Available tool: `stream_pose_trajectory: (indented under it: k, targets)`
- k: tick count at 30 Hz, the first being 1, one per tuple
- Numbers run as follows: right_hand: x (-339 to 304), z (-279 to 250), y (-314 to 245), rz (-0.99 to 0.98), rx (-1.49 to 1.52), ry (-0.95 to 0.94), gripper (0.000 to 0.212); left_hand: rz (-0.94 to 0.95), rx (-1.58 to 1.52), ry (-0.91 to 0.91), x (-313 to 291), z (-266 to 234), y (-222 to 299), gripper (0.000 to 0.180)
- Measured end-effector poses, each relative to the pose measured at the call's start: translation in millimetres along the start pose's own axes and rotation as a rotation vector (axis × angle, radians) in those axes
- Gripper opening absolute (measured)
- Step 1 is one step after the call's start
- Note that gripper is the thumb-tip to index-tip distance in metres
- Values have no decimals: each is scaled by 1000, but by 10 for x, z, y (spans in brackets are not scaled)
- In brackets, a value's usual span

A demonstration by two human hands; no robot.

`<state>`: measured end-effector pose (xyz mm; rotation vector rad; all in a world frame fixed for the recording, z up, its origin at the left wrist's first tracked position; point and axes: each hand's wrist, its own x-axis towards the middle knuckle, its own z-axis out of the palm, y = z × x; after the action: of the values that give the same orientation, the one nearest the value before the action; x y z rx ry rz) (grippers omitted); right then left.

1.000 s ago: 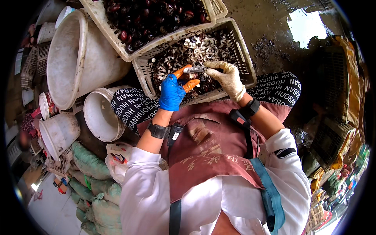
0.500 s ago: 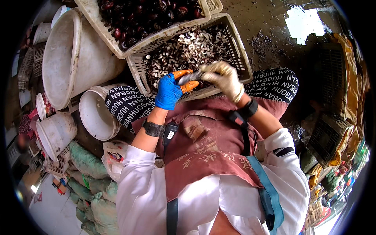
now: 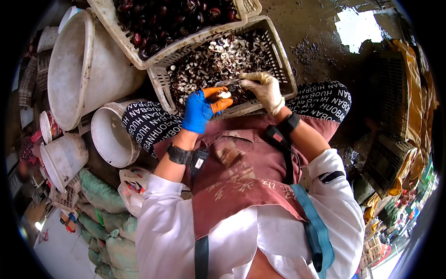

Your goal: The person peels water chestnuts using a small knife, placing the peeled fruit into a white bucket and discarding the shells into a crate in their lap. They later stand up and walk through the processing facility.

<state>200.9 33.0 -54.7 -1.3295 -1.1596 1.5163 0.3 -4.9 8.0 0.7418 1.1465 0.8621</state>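
My left hand (image 3: 199, 110), in a blue glove with orange finger covers, is closed on a partly white, peeled water chestnut (image 3: 224, 94) between thumb and fingers. To its right, my right hand (image 3: 267, 94) wears a cream glove and pinches a small peeling knife (image 3: 234, 82); only a thin dark edge of it shows. Both hands are over the near side of a slotted plastic crate (image 3: 159, 86). White and dark brown peelings (image 3: 223, 58) cover its inside. Behind it, another crate (image 3: 134, 55) is full of dark red, unpeeled water chestnuts (image 3: 172, 21).
A large white tub (image 3: 88, 69) lies tilted at the left, with smaller white buckets (image 3: 111, 135) nearer me. Green sacks (image 3: 104, 190) are piled at lower left beside a plastic bag (image 3: 132, 190). Dark crates (image 3: 390, 160) stand at the right. The floor (image 3: 306, 28) is wet.
My right hand has moved slightly up and away from my left, taking the knife off the water chestnut. The white flesh in my left hand now shows.
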Motion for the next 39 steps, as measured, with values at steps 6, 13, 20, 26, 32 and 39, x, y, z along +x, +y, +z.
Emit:
stream_pose_trajectory:
  k: [6, 13, 20, 26, 32, 39]
  targets:
    - [-80, 45, -307, 26, 312, -16, 10, 25, 173, 68, 28, -36, 21, 36]
    - [167, -311, 310, 126, 67, 73, 13, -110, -19, 32, -56, 40, 136, 38]
    - [-98, 133, -361, -29, 125, -70, 14, -1, 81, 15, 9, 8, 81, 38]
    - [-46, 115, -210, 235, 305, 13, 17, 119, -16, 85, 108, 92, -59, 40]
    - [-84, 351, -489, 398, 552, -201, 13, 492, 668, 71, 231, -100, -96, 45]
    - [-8, 257, -472, 121, 325, -177, 11, 153, 346, -15, 248, -197, -173, 48]
